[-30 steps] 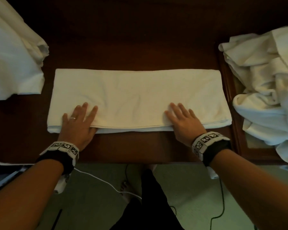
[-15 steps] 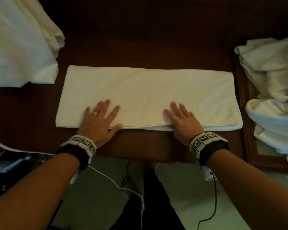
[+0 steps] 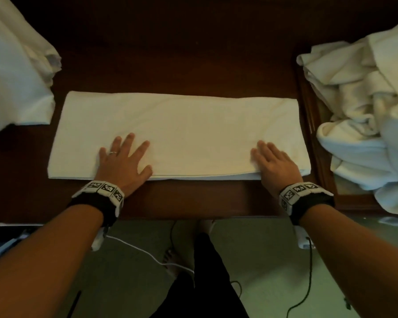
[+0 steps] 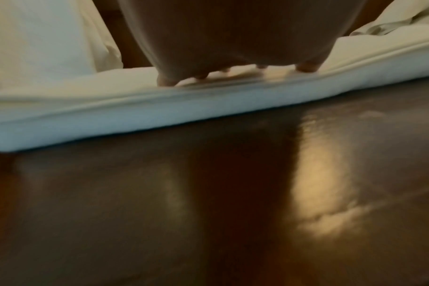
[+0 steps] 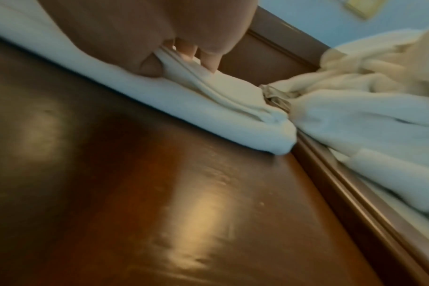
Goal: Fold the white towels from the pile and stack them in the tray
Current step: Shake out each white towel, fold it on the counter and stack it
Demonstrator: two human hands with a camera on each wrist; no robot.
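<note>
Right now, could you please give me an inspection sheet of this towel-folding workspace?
Surface: dark glossy wooden table, with light reflections in both wrist views.
Job's things: folded white towel lying flat as a long strip; crumpled towel pile in the wooden tray on the right.
Clutter: white cloth at far left.
Hands: left hand flat, fingers spread on the towel's near edge; right hand on its near right part, fingers straight, thumb against the edge.
Cables: white cable and black cable on the floor.
Surroundings: greenish floor; the person's dark trouser leg and bare foot below the table.
</note>
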